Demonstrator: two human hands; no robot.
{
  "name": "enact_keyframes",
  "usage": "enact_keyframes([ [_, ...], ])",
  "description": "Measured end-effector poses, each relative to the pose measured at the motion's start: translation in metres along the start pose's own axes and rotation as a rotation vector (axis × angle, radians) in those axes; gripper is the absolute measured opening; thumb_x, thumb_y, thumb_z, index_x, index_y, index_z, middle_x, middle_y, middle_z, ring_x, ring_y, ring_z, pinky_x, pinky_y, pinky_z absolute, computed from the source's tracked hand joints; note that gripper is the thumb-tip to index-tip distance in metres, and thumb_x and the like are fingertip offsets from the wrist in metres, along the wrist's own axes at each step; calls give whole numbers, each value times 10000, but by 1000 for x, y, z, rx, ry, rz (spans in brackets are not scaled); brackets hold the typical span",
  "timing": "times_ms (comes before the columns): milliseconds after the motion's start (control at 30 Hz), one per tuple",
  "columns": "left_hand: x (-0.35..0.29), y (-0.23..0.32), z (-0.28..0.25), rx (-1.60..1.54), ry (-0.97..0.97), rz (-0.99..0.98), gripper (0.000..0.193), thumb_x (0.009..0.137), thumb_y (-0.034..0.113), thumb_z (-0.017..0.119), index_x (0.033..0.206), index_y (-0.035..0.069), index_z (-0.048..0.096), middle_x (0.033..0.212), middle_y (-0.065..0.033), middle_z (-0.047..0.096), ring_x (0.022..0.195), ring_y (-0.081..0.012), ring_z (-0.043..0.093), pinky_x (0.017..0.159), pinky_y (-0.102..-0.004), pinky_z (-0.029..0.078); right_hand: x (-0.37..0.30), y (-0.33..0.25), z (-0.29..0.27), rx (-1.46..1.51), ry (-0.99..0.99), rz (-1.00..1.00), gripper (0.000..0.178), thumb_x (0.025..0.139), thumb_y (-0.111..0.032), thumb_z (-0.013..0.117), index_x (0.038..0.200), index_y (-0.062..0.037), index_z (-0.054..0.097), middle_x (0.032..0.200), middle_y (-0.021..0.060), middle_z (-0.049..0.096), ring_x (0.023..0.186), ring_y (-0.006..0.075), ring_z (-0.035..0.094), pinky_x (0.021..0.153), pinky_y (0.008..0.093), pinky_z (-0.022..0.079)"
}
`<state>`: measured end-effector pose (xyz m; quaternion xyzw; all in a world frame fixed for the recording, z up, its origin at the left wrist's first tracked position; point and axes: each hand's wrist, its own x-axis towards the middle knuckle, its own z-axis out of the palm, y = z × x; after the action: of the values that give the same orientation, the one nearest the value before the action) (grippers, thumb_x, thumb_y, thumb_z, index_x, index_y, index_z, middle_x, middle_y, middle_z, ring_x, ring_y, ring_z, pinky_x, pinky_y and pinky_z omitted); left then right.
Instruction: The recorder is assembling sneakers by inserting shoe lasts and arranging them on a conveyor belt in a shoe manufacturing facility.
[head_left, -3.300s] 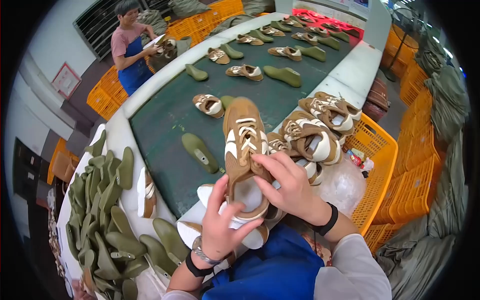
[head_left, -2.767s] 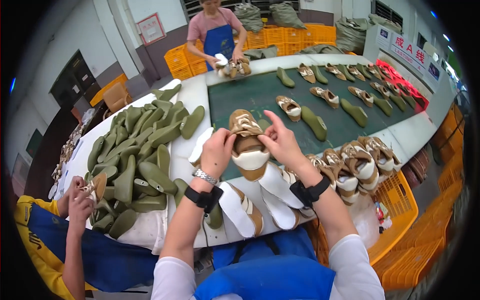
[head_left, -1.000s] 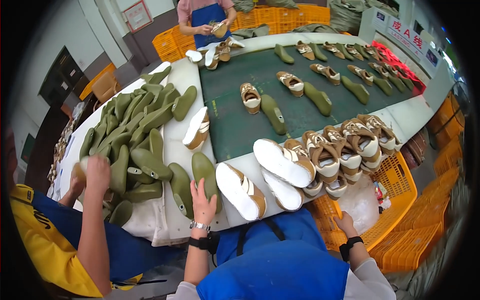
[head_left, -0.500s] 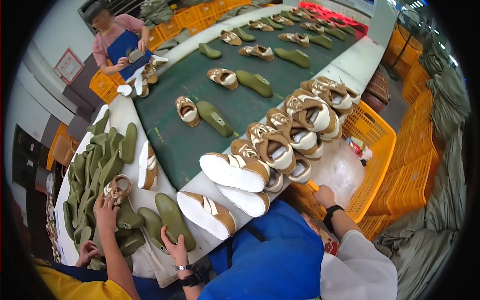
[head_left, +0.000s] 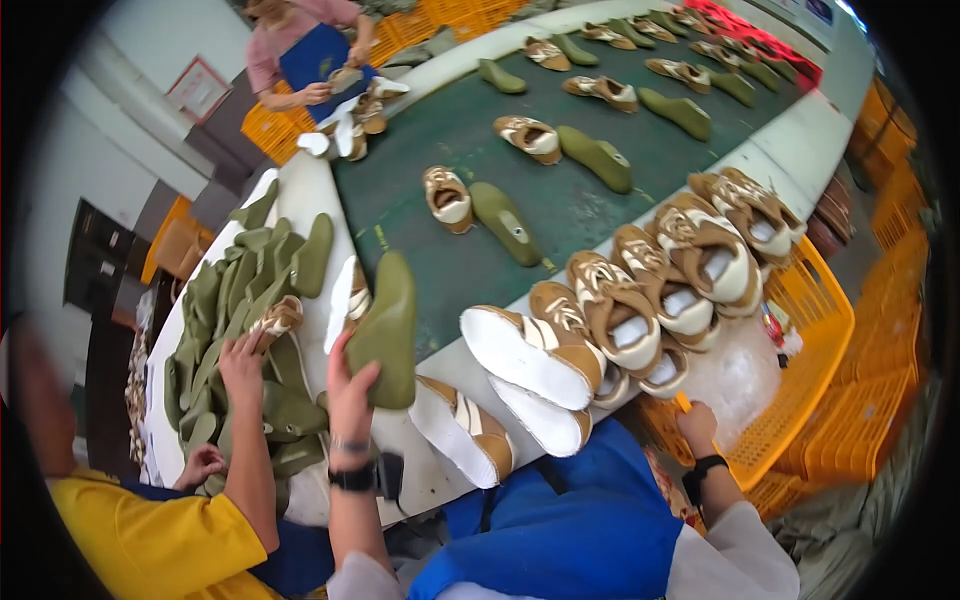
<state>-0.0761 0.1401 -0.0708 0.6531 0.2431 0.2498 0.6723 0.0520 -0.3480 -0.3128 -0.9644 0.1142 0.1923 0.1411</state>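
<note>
My left hand [head_left: 348, 405] is closed around the heel end of a green shoe last [head_left: 388, 325], holding it toe up above the table's edge by the belt. A brown and white shoe [head_left: 350, 295] stands partly hidden behind that last. Low at the right, my right hand [head_left: 697, 428] is closed on a thin orange handle-like piece [head_left: 683, 402] beside the yellow crate [head_left: 830, 345]; whether it belongs to the crate I cannot tell. Just right of my left hand, a brown shoe [head_left: 463, 430] lies on its side, white sole showing. More brown and cream shoes [head_left: 610, 300] are piled along the near edge.
Green lasts [head_left: 235, 290] lie heaped at the left, where a co-worker's hand [head_left: 243, 375] touches a brown shoe [head_left: 278, 320]. Shoes and lasts stand in pairs on the green belt [head_left: 400, 200]. Another person [head_left: 310, 60] works across it. Plastic bags [head_left: 735, 385] fill the crate.
My left hand has raised the green last off the near table and carried it forward, toward the belt. The whole scene has shifted rightward in view. My right hand keeps its grip.
</note>
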Motion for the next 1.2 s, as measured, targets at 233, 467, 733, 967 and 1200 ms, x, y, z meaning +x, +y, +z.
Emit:
enact_keyframes([
  [233,161,-120,-45,1118,125,71,599,753,64,619,1305,119,393,1167,-255,531,1072,-365,547,920,-444,437,-3,-24,11,-12,52,-140,335,712,-331,671,904,-57,682,824,193,665,797,341,647,725,421,512],
  [467,178,-126,18,1358,102,-213,660,813,282,633,1356,125,292,1031,-270,613,959,-415,602,851,-466,478,-8,-15,-8,-52,-18,-11,390,730,-314,665,1000,-32,669,892,204,665,850,345,642,766,418,511],
  [733,180,-113,13,1352,241,-382,625,843,256,618,1354,99,293,1089,-257,600,1009,-391,593,859,-449,482,-3,-10,6,-15,103,-76,298,713,-286,666,889,-46,680,816,202,663,784,352,644,714,421,514],
  [967,203,-118,-31,1698,37,-412,519,874,264,534,1347,150,354,1131,-216,604,1077,-321,588,890,-394,480,4,-20,11,-16,73,-120,294,703,-290,663,876,-53,682,814,194,665,784,346,646,714,420,515],
  [1200,276,-125,28,1414,-146,-262,703,830,449,586,1397,157,289,1222,-219,554,1096,-357,561,918,-432,452,2,-12,13,-24,89,-84,281,712,-313,664,838,-63,685,784,189,662,766,357,643,686,428,511],
])
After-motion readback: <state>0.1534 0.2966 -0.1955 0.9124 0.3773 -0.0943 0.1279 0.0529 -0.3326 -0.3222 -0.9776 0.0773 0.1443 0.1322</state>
